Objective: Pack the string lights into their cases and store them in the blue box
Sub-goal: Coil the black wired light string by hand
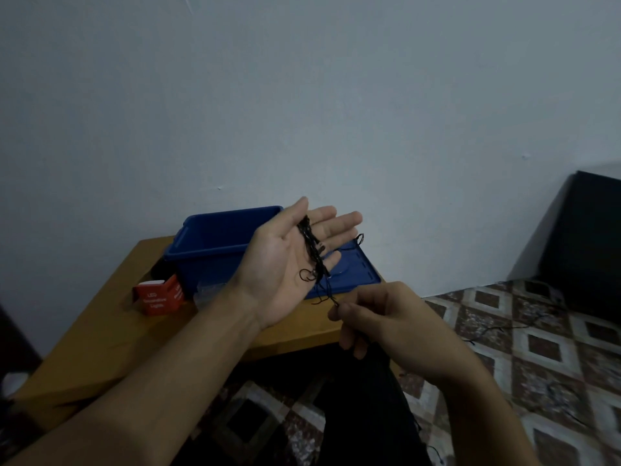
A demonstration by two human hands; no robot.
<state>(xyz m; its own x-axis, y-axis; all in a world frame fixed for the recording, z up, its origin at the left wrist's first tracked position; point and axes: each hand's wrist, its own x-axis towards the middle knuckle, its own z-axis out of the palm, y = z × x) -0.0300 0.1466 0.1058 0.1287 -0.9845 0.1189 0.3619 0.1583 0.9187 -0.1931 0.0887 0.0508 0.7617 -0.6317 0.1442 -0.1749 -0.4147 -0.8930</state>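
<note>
- The left hand (285, 264) is held palm up above the tabletop (111, 331), its fingers (339, 223) straight and spread a little, pointing right.
- A dark bundle of string lights (311, 242) lies across that palm at the base of the fingers, running from beside the thumb down to the lower edge of the hand. A few small loops stick out from it.
- A loose strand leaves the bottom of the bundle and runs down to the right hand (386, 317).
- The right hand sits lower and nearer the body, fingers (336, 314) curled, thumb and forefinger pinching that strand.
- The blue box (215, 237) stands open on the tabletop against the wall (302, 95), behind the left hand. Nothing can be made out inside it.
- A flat blue lid (359, 274) lies on the tabletop just right of the box, partly hidden by the hand.
- A red case (158, 299) with white lettering stands at the box's front left corner; the lettering is too blurred to read fully.
- Thin dark wire trails over the patterned floor (537, 381) at right; whether it joins the held strand cannot be told.
</note>
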